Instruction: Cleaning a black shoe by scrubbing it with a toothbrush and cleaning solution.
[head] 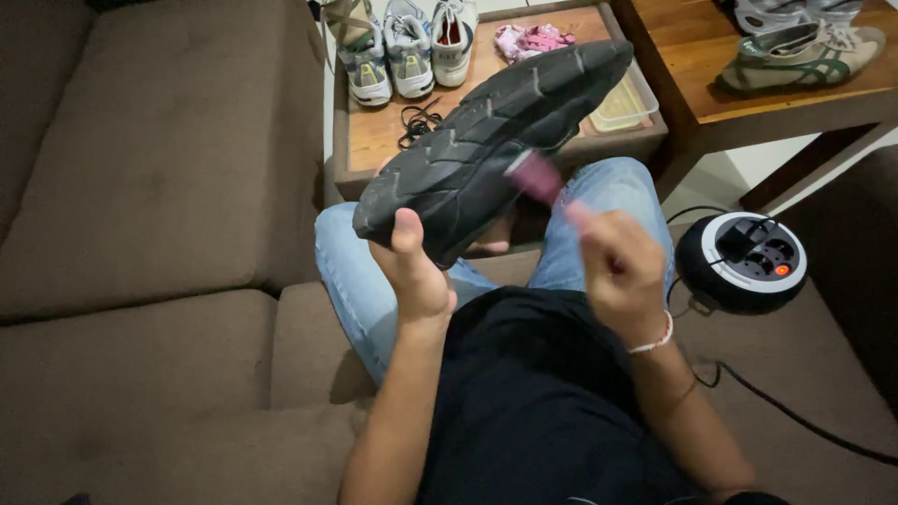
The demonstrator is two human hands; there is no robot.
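- Shoe point(486, 140): black, held sole-up above the person's lap, toe end toward the table point(374, 140), heel end toward the body.
- Left hand point(416, 276): grips the shoe at the heel end from below; the thumb is pressed onto the sole edge, and the fingers wrap under the shoe out of view.
- Right hand point(617, 266): just beside the shoe's near edge, motion-blurred. The fingers appear closed on a small pink item point(536, 176) that meets the sole; whether it is a brush or a cloth cannot be told.
- Handling, judged: the shoe looks light enough for one hand. The treaded rubber sole should be stiff and give good grip; the upper is likely softer and will yield under pressure. Best hold: around the heel or across the midfoot, where the body is narrow.
- Container: a shallow clear plastic tray point(625, 105) sits on the table, partly behind the shoe's toe. Its contents cannot be made out.
- On the table: three light sneakers point(409, 51) at the far edge, a pink bundle point(531, 39), and a black lace point(418, 122).
- Second table point(692, 56), to the right: a green-striped sneaker point(800, 56).
- Sofa point(159, 187): brown; a round extension reel point(742, 262) with a lit red switch rests on it by the right knee.
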